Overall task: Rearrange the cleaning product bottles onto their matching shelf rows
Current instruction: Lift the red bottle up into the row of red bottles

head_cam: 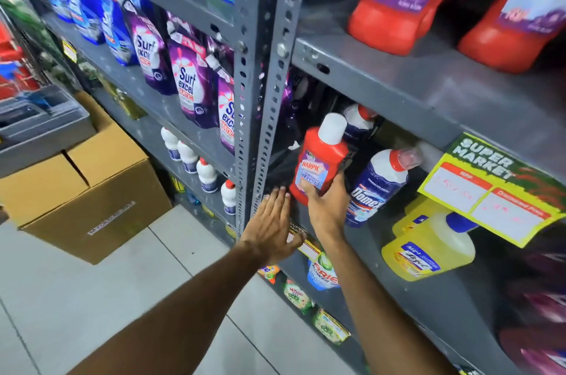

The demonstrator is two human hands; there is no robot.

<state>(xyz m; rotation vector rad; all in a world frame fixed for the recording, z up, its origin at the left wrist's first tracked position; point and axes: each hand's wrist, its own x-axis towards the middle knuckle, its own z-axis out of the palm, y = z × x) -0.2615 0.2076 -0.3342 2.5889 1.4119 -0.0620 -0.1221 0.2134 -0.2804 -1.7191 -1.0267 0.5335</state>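
While our right hand grips the red Harpic bottle upright at the shelf's left end, our left hand hovers flat and empty just beside; matching red bottles stand directly above.

The right hand holds a red Harpic bottle at the shelf front edge, beside the Domex bottle; the left hand lies flat, fingers straight.
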